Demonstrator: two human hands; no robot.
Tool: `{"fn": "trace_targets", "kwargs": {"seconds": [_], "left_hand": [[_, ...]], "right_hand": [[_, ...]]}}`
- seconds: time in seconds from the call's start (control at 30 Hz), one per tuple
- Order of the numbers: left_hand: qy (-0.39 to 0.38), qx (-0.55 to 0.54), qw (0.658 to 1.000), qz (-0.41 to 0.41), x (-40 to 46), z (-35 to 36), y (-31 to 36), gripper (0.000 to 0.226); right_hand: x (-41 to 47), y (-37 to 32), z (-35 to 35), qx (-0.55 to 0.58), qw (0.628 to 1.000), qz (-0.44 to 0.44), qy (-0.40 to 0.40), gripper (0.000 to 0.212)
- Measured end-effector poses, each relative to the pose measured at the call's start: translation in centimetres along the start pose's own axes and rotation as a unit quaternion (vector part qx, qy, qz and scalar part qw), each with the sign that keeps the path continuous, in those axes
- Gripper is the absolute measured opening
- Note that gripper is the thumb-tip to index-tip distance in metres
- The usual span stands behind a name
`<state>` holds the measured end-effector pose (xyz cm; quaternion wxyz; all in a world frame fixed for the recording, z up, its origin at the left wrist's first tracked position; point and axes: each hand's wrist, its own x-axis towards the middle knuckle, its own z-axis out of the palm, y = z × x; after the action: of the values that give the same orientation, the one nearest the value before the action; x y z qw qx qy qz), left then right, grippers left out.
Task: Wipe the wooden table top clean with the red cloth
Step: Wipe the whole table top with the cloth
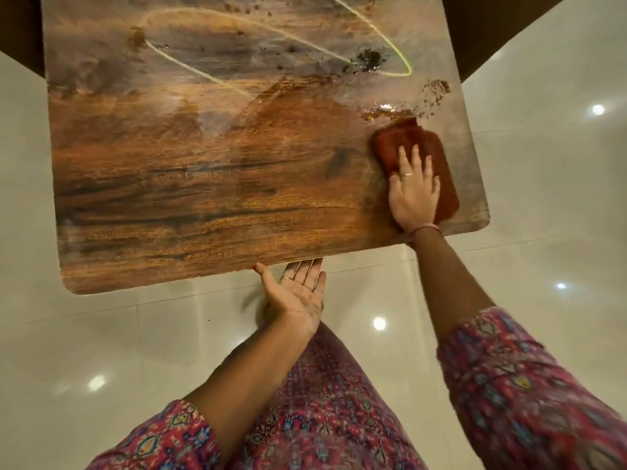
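While the right hand [414, 191] presses flat-fingered on the folded red cloth [419, 154] at the desk's [203, 184] right edge, the left hand [298, 293] waits open, palm up, below; soft and limp, the cloth needs palm pressure.

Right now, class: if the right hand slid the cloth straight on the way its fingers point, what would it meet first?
The right hand, flat on the red cloth, points toward the far edge. First it would likely meet the wet brown spill just beyond the cloth.
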<state>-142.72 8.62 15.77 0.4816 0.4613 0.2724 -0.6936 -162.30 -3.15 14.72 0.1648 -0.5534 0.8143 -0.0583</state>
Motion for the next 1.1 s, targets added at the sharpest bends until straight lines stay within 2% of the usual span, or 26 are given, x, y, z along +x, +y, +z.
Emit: {"fn": "trace_targets", "kwargs": {"seconds": [0.03, 0.07, 0.13, 0.2, 0.23, 0.3, 0.4, 0.5, 0.53, 0.57, 0.63, 0.7, 0.73, 0.83, 0.9, 1.0, 1.1], "left_hand": [[0.000, 0.010, 1.000, 0.001, 0.0, 0.2, -0.5, 0.092], [-0.002, 0.020, 1.000, 0.001, 0.0, 0.4, -1.0, 0.089], [-0.003, 0.036, 0.999, 0.002, 0.1, 0.8, -1.6, 0.082], [-0.006, 0.050, 0.999, -0.004, 0.1, 1.1, -1.8, 0.080], [-0.008, 0.054, 0.998, -0.006, 0.1, 1.2, -1.7, 0.082], [-0.004, 0.063, 0.998, -0.006, 0.2, 1.3, -1.6, 0.090], [0.002, 0.073, 0.997, 0.003, 0.3, 1.5, -2.0, 0.094], [0.004, 0.086, 0.996, 0.000, 0.3, 2.1, -3.5, 0.092], [0.006, 0.096, 0.995, -0.004, 0.2, 2.4, -4.3, 0.090], [0.009, 0.106, 0.994, -0.009, 0.1, 2.8, -5.3, 0.088], [0.011, 0.119, 0.993, -0.012, 0.0, 3.7, -7.1, 0.081], [0.012, 0.111, 0.994, -0.006, 0.2, 5.0, -8.7, 0.074], [0.013, 0.106, 0.994, -0.005, 0.4, 5.5, -9.4, 0.071], [0.017, 0.099, 0.995, -0.014, 1.1, 7.3, -11.3, 0.074], [0.024, 0.074, 0.997, -0.018, 1.5, 8.8, -13.0, 0.086], [0.049, 0.022, 0.998, -0.012, 2.4, 11.1, -15.3, 0.101], [0.085, -0.030, 0.996, 0.019, 3.4, 12.4, -16.9, 0.092]], "right_hand": [[-0.5, -1.8, 0.9, -0.009, 1.000, 0.001, -0.001, 0.055], [-1.8, -3.5, 2.0, -0.017, 0.999, -0.044, -0.007, 0.056], [-6.7, -5.6, 4.2, -0.023, 0.979, -0.198, -0.051, 0.056], [-10.9, -4.1, 4.5, -0.029, 0.949, -0.296, -0.103, 0.054], [-11.3, -2.3, 4.0, -0.025, 0.945, -0.304, -0.115, 0.053], [-9.7, 1.4, 2.2, -0.028, 0.958, -0.265, -0.105, 0.053], [-4.0, 5.0, -0.4, -0.027, 0.988, -0.139, -0.054, 0.054], [0.8, 3.1, -0.8, -0.014, 1.000, -0.007, 0.000, 0.054], [1.4, 1.7, -0.5, -0.015, 1.000, 0.013, 0.002, 0.055], [1.2, 0.4, 0.0, -0.023, 1.000, -0.006, -0.004, 0.056], [-1.5, -1.1, 1.4, -0.046, 0.987, -0.151, -0.038, 0.056], [-5.4, 0.4, 1.7, -0.052, 0.954, -0.282, -0.086, 0.054], [-6.4, 2.4, 1.4, -0.052, 0.946, -0.305, -0.099, 0.053], [-5.0, 8.9, -1.0, -0.049, 0.961, -0.255, -0.095, 0.052], [-1.4, 11.9, -2.8, -0.055, 0.968, -0.228, -0.085, 0.052], [5.3, 12.7, -4.6, -0.050, 0.973, -0.216, -0.060, 0.052], [14.0, 10.5, -5.5, -0.021, 0.975, -0.213, -0.053, 0.051]]}}
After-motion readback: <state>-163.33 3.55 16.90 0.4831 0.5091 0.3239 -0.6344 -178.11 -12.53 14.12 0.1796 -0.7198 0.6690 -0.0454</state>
